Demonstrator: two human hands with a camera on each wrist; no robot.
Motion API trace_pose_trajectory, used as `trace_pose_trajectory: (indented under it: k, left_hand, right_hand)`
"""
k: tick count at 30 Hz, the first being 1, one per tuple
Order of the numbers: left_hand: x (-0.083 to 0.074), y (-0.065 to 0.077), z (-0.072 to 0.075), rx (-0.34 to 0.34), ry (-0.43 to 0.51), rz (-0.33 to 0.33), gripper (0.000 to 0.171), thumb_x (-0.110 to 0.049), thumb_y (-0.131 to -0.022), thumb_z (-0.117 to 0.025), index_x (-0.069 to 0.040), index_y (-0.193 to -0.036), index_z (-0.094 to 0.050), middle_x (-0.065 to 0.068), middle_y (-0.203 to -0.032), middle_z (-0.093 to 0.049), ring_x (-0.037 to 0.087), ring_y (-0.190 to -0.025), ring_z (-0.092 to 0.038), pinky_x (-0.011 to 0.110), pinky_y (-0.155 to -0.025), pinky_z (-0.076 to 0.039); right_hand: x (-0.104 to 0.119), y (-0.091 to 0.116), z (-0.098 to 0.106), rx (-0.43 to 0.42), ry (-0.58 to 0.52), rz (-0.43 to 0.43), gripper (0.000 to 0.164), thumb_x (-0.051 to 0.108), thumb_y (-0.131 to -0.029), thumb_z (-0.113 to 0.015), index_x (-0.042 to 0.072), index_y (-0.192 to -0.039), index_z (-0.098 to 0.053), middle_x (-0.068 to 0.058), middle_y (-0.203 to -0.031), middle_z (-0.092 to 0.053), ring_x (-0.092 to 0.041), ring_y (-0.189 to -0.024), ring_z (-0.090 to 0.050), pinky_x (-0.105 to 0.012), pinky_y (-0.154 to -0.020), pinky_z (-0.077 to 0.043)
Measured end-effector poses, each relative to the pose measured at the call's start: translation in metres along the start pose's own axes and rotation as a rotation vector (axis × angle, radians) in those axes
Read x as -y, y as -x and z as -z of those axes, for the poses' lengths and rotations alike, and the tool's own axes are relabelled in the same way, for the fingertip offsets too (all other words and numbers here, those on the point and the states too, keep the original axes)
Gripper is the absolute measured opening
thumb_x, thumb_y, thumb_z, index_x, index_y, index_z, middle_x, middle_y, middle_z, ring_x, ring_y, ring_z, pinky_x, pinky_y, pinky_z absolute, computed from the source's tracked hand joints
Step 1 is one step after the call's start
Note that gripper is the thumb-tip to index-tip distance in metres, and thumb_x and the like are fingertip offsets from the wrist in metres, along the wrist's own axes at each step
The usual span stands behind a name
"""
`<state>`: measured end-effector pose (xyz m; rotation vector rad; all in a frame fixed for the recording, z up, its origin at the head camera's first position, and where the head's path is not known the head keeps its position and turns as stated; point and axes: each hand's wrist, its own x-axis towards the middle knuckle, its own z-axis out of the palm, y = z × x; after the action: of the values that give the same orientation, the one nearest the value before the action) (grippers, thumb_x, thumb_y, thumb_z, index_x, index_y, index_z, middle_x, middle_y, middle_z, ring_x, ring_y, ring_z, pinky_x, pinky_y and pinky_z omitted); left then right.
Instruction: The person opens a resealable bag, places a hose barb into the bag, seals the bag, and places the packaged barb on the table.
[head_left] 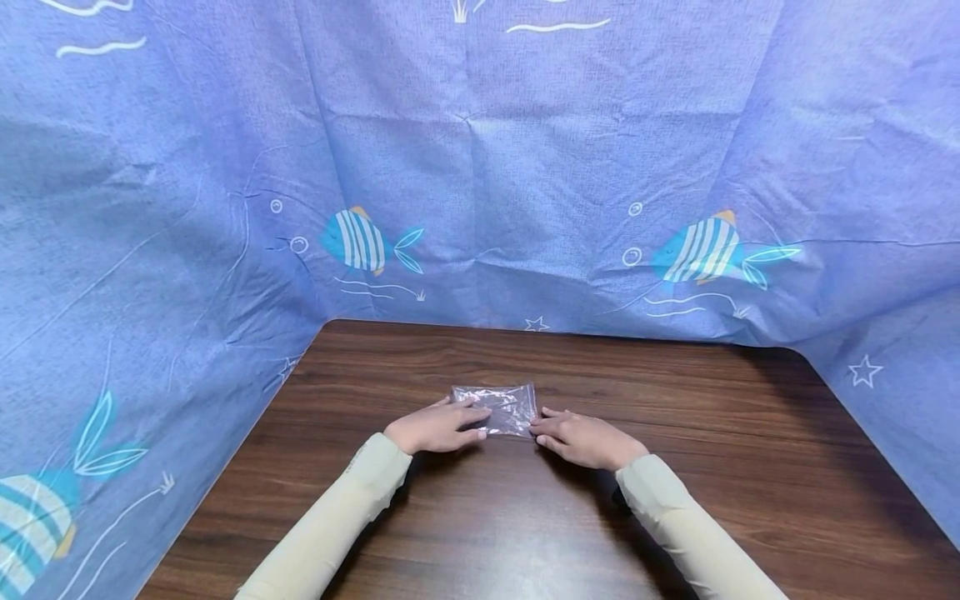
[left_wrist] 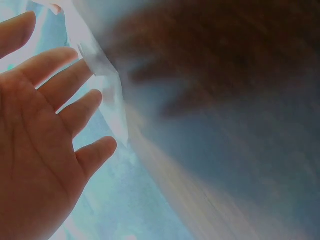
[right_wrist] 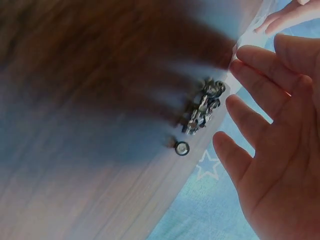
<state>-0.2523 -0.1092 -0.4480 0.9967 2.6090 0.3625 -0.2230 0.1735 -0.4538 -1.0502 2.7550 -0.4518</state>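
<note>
A clear plastic zip bag (head_left: 513, 407) lies flat on the brown wooden table (head_left: 525, 517). My left hand (head_left: 435, 427) rests on the bag's left part, palm down, its fingers extended over the film. At the bag's right edge, by the zip strip, are the fingertips of my right hand (head_left: 585, 439). The fingers look straight in both wrist views. Beneath the right hand, the right wrist view shows a cluster of small black and silver parts (right_wrist: 204, 109), like a toy vehicle. A small wheel (right_wrist: 182, 148) lies beside it. The right hand hides these parts in the head view.
A blue cloth (head_left: 540, 167) printed with fish and stars hangs behind the table and along its sides. The table's rear edge (head_left: 480, 327) runs just in front of it. Pale sleeves (head_left: 330, 525) cover both forearms.
</note>
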Motion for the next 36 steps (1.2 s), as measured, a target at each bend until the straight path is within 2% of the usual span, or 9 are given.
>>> trace_pose_trajectory:
  k: [7,17,22,25,29,31,36]
  left_hand:
    - [0.001,0.002,0.003,-0.002,0.026,0.028,0.050,-0.042,-0.101,-0.042,-0.017,-0.145,-0.044,0.003,-0.149,-0.044,0.024,-0.145,-0.027,0.051,-0.119,-0.016]
    - [-0.005,-0.005,0.005,-0.030,-0.011,-0.007,0.046,-0.036,-0.100,-0.048,-0.012,-0.139,-0.052,0.005,-0.142,-0.053,0.024,-0.137,-0.042,0.053,-0.115,-0.024]
    - [-0.006,-0.012,0.005,-0.085,-0.062,-0.060,0.036,-0.033,-0.099,-0.050,-0.012,-0.127,-0.060,0.005,-0.130,-0.061,0.023,-0.126,-0.053,0.048,-0.110,-0.036]
    - [-0.010,-0.015,0.005,-0.136,-0.061,-0.054,0.034,-0.033,-0.099,-0.051,-0.012,-0.124,-0.062,0.007,-0.127,-0.062,0.025,-0.125,-0.053,0.046,-0.109,-0.037]
    - [-0.018,-0.018,0.006,-0.224,-0.006,0.006,0.036,-0.033,-0.099,-0.051,-0.009,-0.123,-0.063,0.009,-0.125,-0.062,0.027,-0.122,-0.055,0.048,-0.105,-0.040]
    - [-0.021,-0.021,0.005,-0.266,0.032,0.024,0.032,-0.032,-0.099,-0.052,-0.009,-0.118,-0.064,0.007,-0.118,-0.065,0.024,-0.112,-0.059,0.044,-0.098,-0.046]
    - [-0.028,-0.033,0.002,-0.348,0.217,0.026,0.025,-0.025,-0.096,-0.056,-0.005,-0.108,-0.064,0.006,-0.100,-0.066,0.019,-0.093,-0.062,0.033,-0.083,-0.051]
  right_hand:
    - [0.005,-0.001,-0.003,0.008,0.018,0.004,0.038,0.027,-0.102,-0.044,0.010,-0.133,-0.058,-0.008,-0.138,-0.056,-0.031,-0.136,-0.042,-0.052,-0.110,-0.034]
    - [0.005,-0.001,-0.001,-0.006,0.015,0.005,0.038,0.028,-0.102,-0.044,0.010,-0.132,-0.059,-0.009,-0.136,-0.058,-0.034,-0.134,-0.044,-0.050,-0.108,-0.036]
    - [0.003,-0.002,0.002,-0.078,-0.016,0.038,0.035,0.024,-0.102,-0.046,0.006,-0.128,-0.061,-0.013,-0.131,-0.061,-0.033,-0.128,-0.050,-0.049,-0.107,-0.039]
    - [-0.001,-0.003,0.004,-0.138,-0.027,0.033,0.034,0.021,-0.100,-0.050,0.002,-0.125,-0.062,-0.013,-0.125,-0.063,-0.031,-0.122,-0.055,-0.047,-0.103,-0.042]
    - [-0.008,-0.008,0.004,-0.233,-0.049,0.010,0.030,0.016,-0.098,-0.054,-0.001,-0.120,-0.064,-0.014,-0.118,-0.067,-0.031,-0.113,-0.060,-0.046,-0.098,-0.047]
    - [-0.011,-0.012,0.002,-0.283,-0.072,-0.011,0.028,0.013,-0.096,-0.056,-0.002,-0.117,-0.066,-0.015,-0.114,-0.068,-0.031,-0.109,-0.063,-0.045,-0.095,-0.049]
    - [-0.014,-0.022,-0.001,-0.355,-0.182,-0.126,0.024,0.009,-0.094,-0.059,-0.005,-0.111,-0.068,-0.019,-0.107,-0.070,-0.031,-0.100,-0.066,-0.045,-0.087,-0.053]
